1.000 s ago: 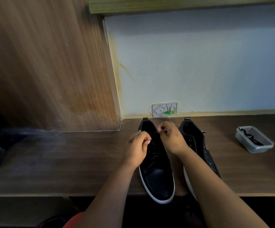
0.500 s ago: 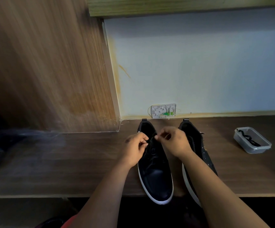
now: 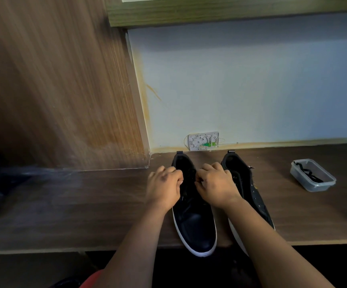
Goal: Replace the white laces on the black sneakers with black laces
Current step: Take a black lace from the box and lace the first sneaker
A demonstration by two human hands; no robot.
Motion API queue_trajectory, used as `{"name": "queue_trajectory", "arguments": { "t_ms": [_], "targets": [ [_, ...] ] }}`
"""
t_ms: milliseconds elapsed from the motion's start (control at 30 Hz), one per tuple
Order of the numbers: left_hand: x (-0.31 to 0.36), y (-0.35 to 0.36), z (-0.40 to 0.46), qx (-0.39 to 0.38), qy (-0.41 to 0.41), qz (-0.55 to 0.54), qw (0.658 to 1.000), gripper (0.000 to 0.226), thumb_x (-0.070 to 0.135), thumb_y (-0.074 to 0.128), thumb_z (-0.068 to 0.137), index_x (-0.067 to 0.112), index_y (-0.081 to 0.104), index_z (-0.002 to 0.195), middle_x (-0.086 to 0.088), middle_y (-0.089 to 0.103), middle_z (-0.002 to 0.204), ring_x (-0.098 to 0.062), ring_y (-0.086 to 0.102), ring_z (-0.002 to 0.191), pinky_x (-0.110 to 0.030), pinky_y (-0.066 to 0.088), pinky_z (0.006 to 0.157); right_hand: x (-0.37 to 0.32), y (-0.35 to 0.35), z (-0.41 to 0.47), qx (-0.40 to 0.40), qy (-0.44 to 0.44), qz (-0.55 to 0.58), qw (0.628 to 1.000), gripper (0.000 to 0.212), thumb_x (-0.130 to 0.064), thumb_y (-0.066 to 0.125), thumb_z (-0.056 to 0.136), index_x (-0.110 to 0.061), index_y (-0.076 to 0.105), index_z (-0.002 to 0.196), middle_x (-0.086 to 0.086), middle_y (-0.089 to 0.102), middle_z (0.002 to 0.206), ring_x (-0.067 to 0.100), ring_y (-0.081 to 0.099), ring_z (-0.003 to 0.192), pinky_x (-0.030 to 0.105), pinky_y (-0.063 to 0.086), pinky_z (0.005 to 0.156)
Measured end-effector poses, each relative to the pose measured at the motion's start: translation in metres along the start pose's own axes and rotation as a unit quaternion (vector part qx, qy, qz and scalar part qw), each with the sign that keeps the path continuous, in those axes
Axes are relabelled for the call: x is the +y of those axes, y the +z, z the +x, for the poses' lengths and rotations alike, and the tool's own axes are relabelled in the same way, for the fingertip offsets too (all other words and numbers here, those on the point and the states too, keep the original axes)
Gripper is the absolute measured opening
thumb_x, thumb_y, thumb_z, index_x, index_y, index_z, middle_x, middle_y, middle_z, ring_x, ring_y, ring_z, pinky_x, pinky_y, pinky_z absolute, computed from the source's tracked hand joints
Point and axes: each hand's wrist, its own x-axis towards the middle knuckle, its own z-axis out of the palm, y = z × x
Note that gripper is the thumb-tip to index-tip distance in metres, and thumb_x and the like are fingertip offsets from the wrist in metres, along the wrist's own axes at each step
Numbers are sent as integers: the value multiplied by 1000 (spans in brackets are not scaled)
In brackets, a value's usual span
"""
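In the head view, the left hand (image 3: 164,187) and right hand (image 3: 216,185) hover over the left sneaker (image 3: 191,206) on the desk (image 3: 85,204), curled fingers (image 3: 179,175) apparently pinching its black lace; the lace itself is indistinct.

Glossy black sneaker (image 3: 195,227) (white sole), matt wooden desk (image 3: 85,204).

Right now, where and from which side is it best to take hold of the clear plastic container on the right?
Grip the clear plastic container by its long rim edges, from above. It sits open and lidless, apart from the shoes, with walls low enough for fingers to straddle.
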Motion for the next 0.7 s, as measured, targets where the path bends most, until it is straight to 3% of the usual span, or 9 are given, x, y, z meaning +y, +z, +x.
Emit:
{"name": "queue_trajectory", "arguments": {
  "t_ms": [133, 200, 300, 367, 400, 467, 500, 600, 700],
  "targets": [
    [0, -1, 1, -36, -6, 20, 999, 14, 23, 48, 94, 30, 59, 97, 13, 59, 104, -15, 47, 99, -31, 34, 78, 0, 3, 0, -26, 19, -6, 999, 20, -35, 50, 94, -20, 60, 102, -5, 54, 109, 23, 43, 111, 40, 41, 84],
    [-2, 1, 2, -56, -18, 0, 998, 11, 28, 49, 95, 28, 57, 103, 12, 55, 108, -16, 48, 103, -31, 37, 80, 1, 4, 1, -46, 59, 85, 994, 24, -38, 52, 94, -19, 57, 107, -1, 54, 112, 26, 47, 112, 41, 45, 87],
    [1, 4, 1, -89, -144, -97, 981, 28, 34, 48, 97, 16, 47, 119, -3, 47, 122, -24, 48, 115, -35, 43, 88, -2, -10, -5, -132, 134, 214, 959, 59, -56, 49, 92, -16, 41, 134, 10, 45, 132, 30, 44, 125, 43, 40, 103],
    [11, 0, -1, -151, -301, -186, 923, 50, 46, 47, 96, 12, 37, 132, -11, 37, 137, -31, 48, 119, -39, 48, 91, -5, -23, -13, -230, 155, 211, 937, 83, -62, 59, 83, -15, 28, 144, 11, 44, 134, 29, 51, 120, 39, 46, 97],
    [17, -1, -3, -196, -366, -227, 881, 65, 56, 47, 93, 12, 31, 137, -12, 33, 142, -32, 50, 115, -40, 53, 85, -6, -27, -17, -288, 163, 207, 921, 92, -62, 67, 76, -16, 25, 144, 9, 49, 125, 26, 59, 107, 36, 52, 85],
    [28, 0, -7, -276, -420, -286, 816, 84, 69, 53, 82, 15, 28, 140, -10, 35, 144, -31, 54, 108, -39, 58, 70, -8, -25, -24, -382, 176, 205, 884, 110, -55, 82, 65, -19, 15, 145, 4, 55, 108, 17, 62, 77, 28, 54, 59],
    [33, 0, -8, -305, -419, -292, 804, 88, 70, 57, 79, 15, 26, 141, -10, 37, 143, -33, 56, 108, -39, 58, 67, -8, -19, -26, -399, 175, 202, 877, 120, -50, 85, 62, -21, 6, 148, 5, 56, 111, 17, 61, 75, 27, 54, 55],
    [39, 5, -10, -308, -388, -239, 835, 85, 60, 62, 82, 13, 24, 142, -14, 37, 141, -34, 55, 111, -40, 55, 78, -11, -2, -27, -332, 183, 205, 903, 129, -45, 86, 63, -23, -6, 152, 11, 46, 138, 26, 60, 105, 33, 55, 78],
    [41, 3, -7, -273, -375, -218, 859, 71, 50, 57, 90, 8, 29, 140, -16, 38, 140, -32, 55, 114, -33, 49, 81, -15, 9, -27, -224, 189, 215, 931, 106, -47, 81, 68, -21, 17, 149, 13, 44, 136, 30, 50, 123, 37, 46, 95]
  ]
}}
